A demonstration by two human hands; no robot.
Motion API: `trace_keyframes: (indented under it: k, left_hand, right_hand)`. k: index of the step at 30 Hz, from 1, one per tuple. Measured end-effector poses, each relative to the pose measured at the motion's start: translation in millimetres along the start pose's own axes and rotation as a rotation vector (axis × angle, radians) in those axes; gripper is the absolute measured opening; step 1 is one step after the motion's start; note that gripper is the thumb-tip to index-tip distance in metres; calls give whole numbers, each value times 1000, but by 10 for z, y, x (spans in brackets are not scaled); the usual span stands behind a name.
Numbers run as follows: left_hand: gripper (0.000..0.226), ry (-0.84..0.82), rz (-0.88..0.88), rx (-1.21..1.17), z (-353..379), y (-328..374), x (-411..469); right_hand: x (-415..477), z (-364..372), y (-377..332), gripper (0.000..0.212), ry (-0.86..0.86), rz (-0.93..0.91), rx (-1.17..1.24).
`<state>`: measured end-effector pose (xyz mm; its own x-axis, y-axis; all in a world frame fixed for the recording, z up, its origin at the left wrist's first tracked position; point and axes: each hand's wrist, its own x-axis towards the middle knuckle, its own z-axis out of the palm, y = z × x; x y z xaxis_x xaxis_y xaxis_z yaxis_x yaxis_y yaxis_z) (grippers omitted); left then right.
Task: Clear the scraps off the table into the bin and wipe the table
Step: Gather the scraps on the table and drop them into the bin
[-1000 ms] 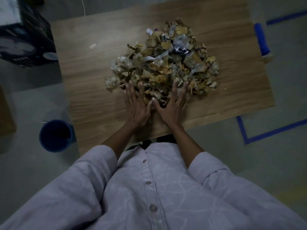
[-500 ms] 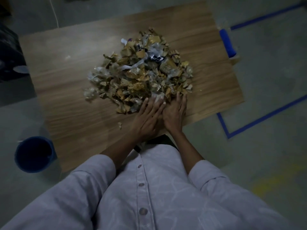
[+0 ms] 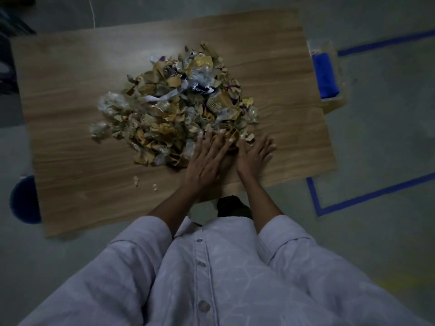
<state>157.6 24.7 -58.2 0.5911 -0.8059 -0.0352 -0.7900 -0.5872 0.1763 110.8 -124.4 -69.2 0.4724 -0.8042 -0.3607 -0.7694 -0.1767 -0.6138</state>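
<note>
Far left, on the floor (image 3: 388, 137): a dark blue bin (image 3: 23, 200), partly hidden behind the left edge of the worktop (image 3: 70, 137). Across the middle of the wooden worktop: a big heap of scraps (image 3: 174, 109), made up of torn brown paper, crumpled clear wrap and a few white and purple strips. Nearer the body and apart from the heap: two loose bits (image 3: 136, 180) on bare wood.

Next, the left hand (image 3: 207, 158), palm down, grip apart, fingers straight and close together, tips pressed against the heap's near right edge. Just beside it, the right hand (image 3: 253, 156), palm down too, grip apart, fingers spread flat on the wood by the heap's corner; cannot tell whether touching any scrap.

Against the worktop's right edge: a folded blue cloth (image 3: 326, 76) in clear plastic, on a small wooden surface. Further right, on the grey floor: lines of blue tape (image 3: 367, 196). Along the bottom: a pale buttoned shirt (image 3: 211, 278).
</note>
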Motion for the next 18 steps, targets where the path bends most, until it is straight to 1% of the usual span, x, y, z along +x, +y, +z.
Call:
trace_keyframes:
  k: [1,3,5,6,7,8,10,11,12,13,15,16,17,18]
  left_hand:
    - [79,8,-27,-12,35,15,18]
    - [82,56,-87,-14,34,75,17]
    - [83,136,-168,-59,-43,167,5]
    - [81,187,-229,-104,-145,233,-20]
    - [77,239,-309,-149,-69,243,-115]
    - [74,292,-414,-205,0,235,-231]
    - [75,341,-731,-384,213,191,-562]
    - [79,365,-901,-468,273,196,-703]
    - [78,431,-1053,-489,284,194,-794]
    - [77,531,-1196,-486,251,185,-815]
    - [82,709,-1419,-535,74,156,-781]
    - [84,741,-1508,-569,-28,138,-735]
    - [84,730,-1562,-595,13,112,-741]
    - [85,702,-1580,-617,14,91,-728]
  right_hand:
    - [10,25,-37,89,-29,-17,-32]
    - [20,71,-133,89,-100,-121,-21]
    - [26,102,-231,86,-193,-241,70]
    - [-1,107,-271,85,-242,-281,123]
    - [-61,109,-308,86,-279,-309,137]
    - [-149,100,-334,88,-297,-339,95]
    - [-333,75,-315,90,-294,-479,-80]
    - [-394,73,-272,89,-297,-600,-160]
    - [-431,73,-231,88,-301,-730,-222]
    - [-439,85,-204,87,-308,-847,-267]
    - [-430,119,-205,84,-346,-1006,-295]
    - [-433,131,-214,83,-369,-1054,-289]
    - [-442,139,-219,82,-387,-1089,-287]
    - [-453,136,-219,82,-401,-1116,-301]
